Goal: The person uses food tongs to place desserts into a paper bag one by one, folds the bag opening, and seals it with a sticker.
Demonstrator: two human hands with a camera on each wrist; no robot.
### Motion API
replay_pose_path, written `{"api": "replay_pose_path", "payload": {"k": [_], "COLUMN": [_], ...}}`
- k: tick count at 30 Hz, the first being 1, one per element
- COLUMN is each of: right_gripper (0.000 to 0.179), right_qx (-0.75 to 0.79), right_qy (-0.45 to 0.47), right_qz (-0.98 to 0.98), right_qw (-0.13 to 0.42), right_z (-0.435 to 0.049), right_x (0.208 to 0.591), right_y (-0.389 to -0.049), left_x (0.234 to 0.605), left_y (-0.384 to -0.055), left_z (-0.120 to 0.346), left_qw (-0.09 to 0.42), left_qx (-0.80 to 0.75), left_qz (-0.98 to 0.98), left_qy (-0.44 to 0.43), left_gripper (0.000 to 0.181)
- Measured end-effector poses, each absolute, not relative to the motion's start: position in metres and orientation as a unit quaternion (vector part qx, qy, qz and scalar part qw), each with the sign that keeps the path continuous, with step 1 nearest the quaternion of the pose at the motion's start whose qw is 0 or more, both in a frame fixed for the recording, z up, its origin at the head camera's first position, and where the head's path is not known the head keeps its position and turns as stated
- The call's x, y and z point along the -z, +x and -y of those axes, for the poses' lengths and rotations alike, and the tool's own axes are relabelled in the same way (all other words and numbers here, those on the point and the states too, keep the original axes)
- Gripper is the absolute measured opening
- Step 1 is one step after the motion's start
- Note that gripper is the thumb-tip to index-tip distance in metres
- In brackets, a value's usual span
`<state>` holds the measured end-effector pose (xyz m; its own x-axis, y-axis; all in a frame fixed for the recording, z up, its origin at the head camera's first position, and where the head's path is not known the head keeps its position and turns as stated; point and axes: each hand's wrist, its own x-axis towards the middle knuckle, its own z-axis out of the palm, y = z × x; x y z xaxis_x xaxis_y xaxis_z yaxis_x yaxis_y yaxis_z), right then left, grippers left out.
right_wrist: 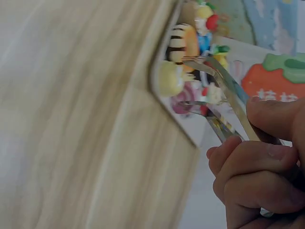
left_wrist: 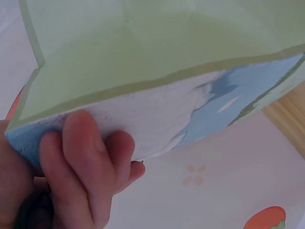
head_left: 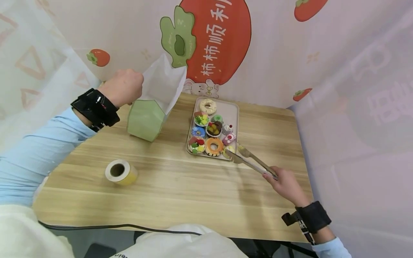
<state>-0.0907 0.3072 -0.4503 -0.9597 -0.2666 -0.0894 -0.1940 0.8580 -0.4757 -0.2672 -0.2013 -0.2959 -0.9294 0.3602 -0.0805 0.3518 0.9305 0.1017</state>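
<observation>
My left hand (head_left: pixel 124 87) grips the upper edge of a paper bag (head_left: pixel 145 120) with a pale green base and a white inside. In the left wrist view, several fingers (left_wrist: pixel 85 138) curl over the bag's patterned blue and white side. My right hand (head_left: pixel 287 184) holds metal tongs (head_left: pixel 244 152), their arms apart. The tong tips are at the near right corner of a tray (head_left: pixel 231 111), close by a small yellow toy pastry (right_wrist: pixel 170 78) and a pink swirled piece (right_wrist: pixel 186 98).
On the tray are toy foods, among them an orange ring doughnut (head_left: pixel 214 147), a blue doughnut (head_left: pixel 198 132) and a cream doughnut (head_left: pixel 208 106). A roll of yellow-sided labels (head_left: pixel 130 176) stands at the left of the wooden table (head_left: pixel 180 193). A black cable (head_left: pixel 129 226) runs along the front edge.
</observation>
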Motion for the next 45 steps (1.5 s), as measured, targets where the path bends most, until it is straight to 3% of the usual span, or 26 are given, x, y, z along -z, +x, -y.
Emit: {"api": "replay_pose_path", "payload": {"k": [9,27,41,45], "right_gripper": [0.028,0.017,0.024,0.03], "right_qx": [0.224,0.129,0.256,0.295], "right_qy": [-0.136,-0.177,-0.152,-0.113], "right_qz": [-0.963,-0.973,-0.951,-0.942], "right_qw": [0.065,0.067,0.081,0.112], "right_z": [-0.298,-0.291,-0.324,-0.333], "right_x": [0.467,0.449,0.456,0.455], "right_y": [-0.097,-0.119,-0.118,-0.112], "left_x": [0.295,0.295,0.297,0.298], "left_y": [-0.265,-0.266,-0.267,-0.266], "left_z": [0.206,0.2,0.199,0.201], "left_qw": [0.049,0.058,0.034,0.031], "left_qx": [-0.046,-0.052,-0.055,-0.052], "left_qz": [-0.982,-0.983,-0.98,-0.98], "left_qy": [0.174,0.167,0.188,0.192], "left_gripper": [0.026,0.025,0.03,0.03]}}
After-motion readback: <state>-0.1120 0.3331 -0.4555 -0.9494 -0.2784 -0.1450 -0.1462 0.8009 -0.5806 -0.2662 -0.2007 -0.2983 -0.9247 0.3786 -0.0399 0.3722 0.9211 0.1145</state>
